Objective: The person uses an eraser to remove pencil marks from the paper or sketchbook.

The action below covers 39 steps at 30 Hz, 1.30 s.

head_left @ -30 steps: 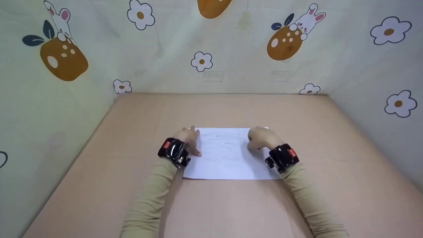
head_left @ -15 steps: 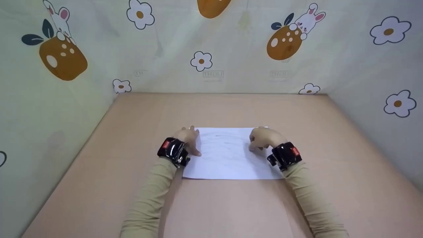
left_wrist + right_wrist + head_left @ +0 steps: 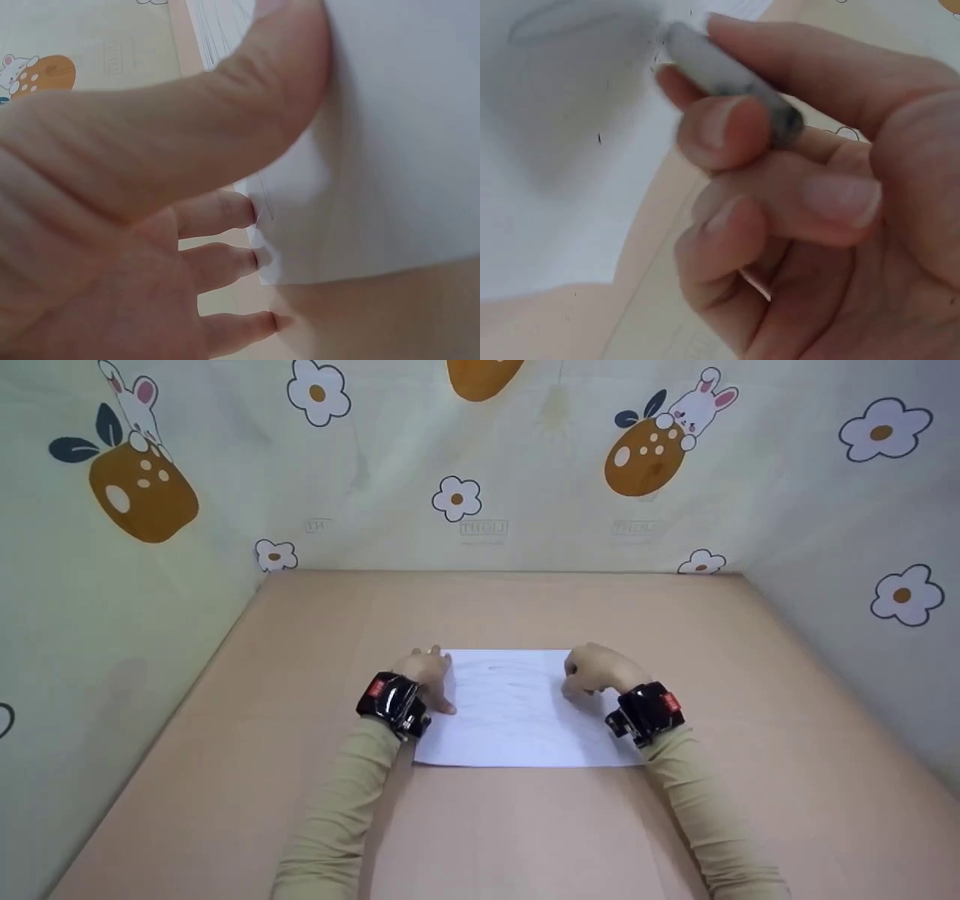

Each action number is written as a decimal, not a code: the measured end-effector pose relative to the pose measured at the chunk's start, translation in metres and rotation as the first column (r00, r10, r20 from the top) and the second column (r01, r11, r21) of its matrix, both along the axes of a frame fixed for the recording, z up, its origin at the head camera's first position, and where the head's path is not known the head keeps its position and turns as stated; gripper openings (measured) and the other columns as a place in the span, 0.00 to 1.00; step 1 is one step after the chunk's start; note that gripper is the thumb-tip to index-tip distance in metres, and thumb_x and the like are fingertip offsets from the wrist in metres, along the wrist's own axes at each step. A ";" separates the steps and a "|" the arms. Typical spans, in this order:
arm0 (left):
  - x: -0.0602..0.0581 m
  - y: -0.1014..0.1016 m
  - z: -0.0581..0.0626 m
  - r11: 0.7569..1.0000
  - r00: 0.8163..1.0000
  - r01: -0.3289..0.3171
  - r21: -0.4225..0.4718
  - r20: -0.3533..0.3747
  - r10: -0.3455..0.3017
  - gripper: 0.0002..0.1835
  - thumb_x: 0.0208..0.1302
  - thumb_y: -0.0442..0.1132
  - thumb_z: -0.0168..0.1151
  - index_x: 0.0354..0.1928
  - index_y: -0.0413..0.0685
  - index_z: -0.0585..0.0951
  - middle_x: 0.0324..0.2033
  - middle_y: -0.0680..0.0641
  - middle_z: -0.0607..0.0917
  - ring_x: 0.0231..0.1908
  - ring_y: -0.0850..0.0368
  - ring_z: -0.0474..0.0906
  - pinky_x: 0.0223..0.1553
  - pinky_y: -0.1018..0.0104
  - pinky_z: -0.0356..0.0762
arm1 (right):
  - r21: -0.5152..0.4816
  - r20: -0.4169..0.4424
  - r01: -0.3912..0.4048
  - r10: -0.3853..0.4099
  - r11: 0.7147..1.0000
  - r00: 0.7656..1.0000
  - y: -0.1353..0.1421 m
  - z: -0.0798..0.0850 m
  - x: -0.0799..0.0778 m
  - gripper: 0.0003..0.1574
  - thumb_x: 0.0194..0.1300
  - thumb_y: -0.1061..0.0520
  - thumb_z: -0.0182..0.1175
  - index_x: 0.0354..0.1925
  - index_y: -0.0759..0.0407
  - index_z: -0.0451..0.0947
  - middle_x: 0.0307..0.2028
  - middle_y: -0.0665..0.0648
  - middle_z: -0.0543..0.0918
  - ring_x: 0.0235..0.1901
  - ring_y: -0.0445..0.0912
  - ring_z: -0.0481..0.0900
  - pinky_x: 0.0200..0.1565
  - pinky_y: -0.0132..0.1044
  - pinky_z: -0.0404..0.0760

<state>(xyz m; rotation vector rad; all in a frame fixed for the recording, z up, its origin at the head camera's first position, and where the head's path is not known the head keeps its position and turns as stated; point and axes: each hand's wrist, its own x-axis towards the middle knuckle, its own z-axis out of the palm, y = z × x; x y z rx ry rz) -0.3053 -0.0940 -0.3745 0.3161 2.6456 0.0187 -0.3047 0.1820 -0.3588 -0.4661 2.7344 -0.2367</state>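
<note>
White paper, a single sheet (image 3: pixel 510 727) as far as can be told, lies flat on the bench (image 3: pixel 517 832) between the two hands, its long axis running from one hand across to the other. At the sheet's left edge, toward its far corner, the left hand (image 3: pixel 424 672) is spread and grips nothing: the thumb lies on the paper, and the other fingers that show reach to the edge and just past it. Over the sheet's far right part is the right hand (image 3: pixel 600 669), bent inward, its fingers folded around a small grey-white block (image 3: pixel 720 67), probably an eraser, smudged dark at one end.

That block decides the geometry. Its long axis slants out of the fingers, the paler end aimed inward over the sheet, the dark end back toward the palm. Whether the pale tip touches the paper cannot be told; the close view is blurred. Faint grey strokes (image 3: pixel 506 669) sit in the sheet's far half, between the hands, so they lie to the left of the right hand. Though neither hand is clearly nearer to them, only the right one carries the block. Dark specks (image 3: pixel 599 138) dot the sheet near its tip.
</note>
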 end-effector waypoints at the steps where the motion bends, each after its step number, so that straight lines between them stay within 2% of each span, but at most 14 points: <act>1: 0.000 0.000 0.000 1.000 1.000 0.001 -0.001 0.000 -0.001 0.55 0.55 0.58 0.66 0.74 0.42 0.47 0.74 0.36 0.44 0.72 0.31 0.42 0.72 0.38 0.45 | -0.013 -0.002 -0.015 0.015 1.000 1.000 -0.001 0.000 0.000 0.07 0.48 0.59 0.60 0.18 0.58 0.74 0.12 0.47 0.71 0.15 0.40 0.66 0.18 0.28 0.64; 4: 0.000 -0.001 0.000 1.000 1.000 0.001 0.003 -0.001 -0.001 0.55 0.54 0.58 0.66 0.74 0.42 0.47 0.74 0.35 0.44 0.72 0.31 0.42 0.72 0.39 0.45 | 0.055 0.013 0.017 -0.018 0.998 1.000 -0.001 0.001 0.002 0.07 0.46 0.61 0.62 0.18 0.58 0.74 0.12 0.47 0.70 0.16 0.40 0.66 0.18 0.28 0.64; 8: 0.000 -0.001 0.001 1.000 1.000 0.017 -0.003 -0.011 -0.017 0.55 0.54 0.58 0.67 0.74 0.41 0.48 0.74 0.35 0.46 0.72 0.30 0.44 0.72 0.38 0.47 | 0.192 0.042 0.079 -0.089 0.978 0.995 0.000 0.004 0.005 0.12 0.43 0.63 0.62 0.12 0.55 0.69 0.11 0.48 0.69 0.16 0.42 0.66 0.17 0.30 0.64; 9: 0.000 -0.002 0.001 1.000 1.000 0.019 -0.006 -0.009 -0.019 0.55 0.54 0.58 0.67 0.74 0.41 0.48 0.74 0.35 0.46 0.72 0.30 0.44 0.72 0.38 0.48 | 0.194 0.043 0.077 -0.087 0.978 0.995 0.000 0.004 0.005 0.12 0.43 0.63 0.61 0.12 0.55 0.69 0.11 0.48 0.69 0.15 0.42 0.66 0.17 0.30 0.64; 12: 0.001 -0.002 0.002 1.000 1.000 0.017 -0.010 -0.005 -0.017 0.55 0.54 0.58 0.67 0.74 0.40 0.48 0.74 0.35 0.45 0.72 0.30 0.43 0.72 0.38 0.47 | 0.098 0.026 0.035 -0.037 0.995 0.999 -0.002 0.002 0.003 0.10 0.44 0.62 0.60 0.13 0.55 0.70 0.12 0.47 0.70 0.15 0.41 0.65 0.17 0.29 0.64; 15: 0.000 -0.003 0.001 1.000 1.000 0.008 -0.009 0.008 -0.008 0.55 0.54 0.58 0.67 0.74 0.41 0.47 0.74 0.36 0.44 0.72 0.30 0.42 0.73 0.39 0.45 | 0.017 0.013 -0.009 0.009 1.000 1.000 -0.003 0.000 0.002 0.09 0.45 0.61 0.60 0.15 0.54 0.71 0.11 0.47 0.70 0.15 0.40 0.65 0.17 0.27 0.62; 16: 0.000 -0.003 0.001 1.000 1.000 0.010 -0.009 0.009 -0.010 0.55 0.54 0.58 0.67 0.74 0.41 0.47 0.74 0.35 0.44 0.72 0.30 0.42 0.73 0.39 0.45 | 0.019 0.026 -0.007 0.006 1.000 1.000 -0.002 0.000 0.002 0.10 0.46 0.61 0.60 0.14 0.54 0.71 0.11 0.47 0.69 0.15 0.40 0.64 0.18 0.28 0.62; 21: -0.002 -0.002 0.000 1.000 1.000 0.003 0.016 0.019 -0.003 0.55 0.54 0.56 0.67 0.74 0.41 0.47 0.74 0.35 0.43 0.72 0.30 0.40 0.73 0.38 0.44 | 0.165 0.108 0.061 -0.080 0.984 0.991 0.002 0.004 0.006 0.16 0.45 0.62 0.63 0.10 0.55 0.69 0.09 0.47 0.69 0.13 0.41 0.63 0.17 0.29 0.61; 22: -0.002 -0.002 0.001 1.000 1.000 0.000 0.018 0.018 -0.001 0.55 0.54 0.56 0.68 0.74 0.41 0.47 0.74 0.35 0.43 0.72 0.30 0.40 0.73 0.38 0.43 | 0.169 0.113 0.067 -0.086 0.983 0.990 0.002 0.005 0.007 0.15 0.45 0.62 0.64 0.10 0.55 0.70 0.09 0.48 0.69 0.13 0.41 0.63 0.17 0.29 0.61; 28: -0.001 -0.002 0.001 1.000 1.000 -0.001 0.022 -0.004 0.001 0.55 0.52 0.56 0.69 0.74 0.40 0.49 0.74 0.34 0.45 0.72 0.29 0.42 0.72 0.38 0.45 | 0.046 0.006 0.006 -0.006 0.999 1.000 -0.001 0.004 0.009 0.06 0.46 0.61 0.61 0.17 0.57 0.74 0.11 0.47 0.70 0.15 0.40 0.65 0.17 0.28 0.63; 30: -0.001 -0.002 0.001 1.000 1.000 0.002 0.020 -0.010 -0.002 0.55 0.52 0.56 0.69 0.74 0.40 0.50 0.74 0.34 0.46 0.72 0.29 0.43 0.72 0.38 0.46 | 0.087 -0.017 0.020 -0.018 0.996 1.000 0.000 0.004 0.010 0.04 0.45 0.61 0.61 0.18 0.57 0.75 0.11 0.47 0.71 0.16 0.41 0.66 0.18 0.29 0.64; 34: -0.002 -0.001 -0.001 1.000 1.000 -0.004 0.022 -0.001 0.004 0.55 0.53 0.56 0.68 0.74 0.41 0.49 0.74 0.35 0.46 0.72 0.30 0.42 0.72 0.38 0.45 | 0.217 -0.008 0.064 -0.064 0.974 0.998 0.002 0.005 0.013 0.09 0.42 0.62 0.65 0.15 0.58 0.74 0.12 0.50 0.72 0.17 0.44 0.68 0.18 0.31 0.67; 36: -0.003 -0.001 -0.001 1.000 1.000 -0.015 0.019 0.004 0.015 0.55 0.53 0.56 0.69 0.74 0.41 0.49 0.74 0.36 0.45 0.72 0.31 0.42 0.72 0.38 0.45 | 0.202 -0.014 0.061 -0.059 0.977 0.998 0.002 0.005 0.013 0.09 0.42 0.62 0.65 0.14 0.58 0.73 0.12 0.50 0.71 0.17 0.44 0.68 0.18 0.31 0.67; 39: -0.004 -0.001 -0.001 1.000 1.000 -0.011 0.015 0.004 0.011 0.55 0.52 0.56 0.70 0.73 0.40 0.50 0.74 0.35 0.46 0.72 0.30 0.43 0.72 0.38 0.45 | 0.118 -0.029 0.019 -0.016 0.993 0.999 0.000 0.004 0.013 0.06 0.44 0.61 0.61 0.16 0.57 0.75 0.11 0.48 0.71 0.15 0.42 0.67 0.17 0.30 0.65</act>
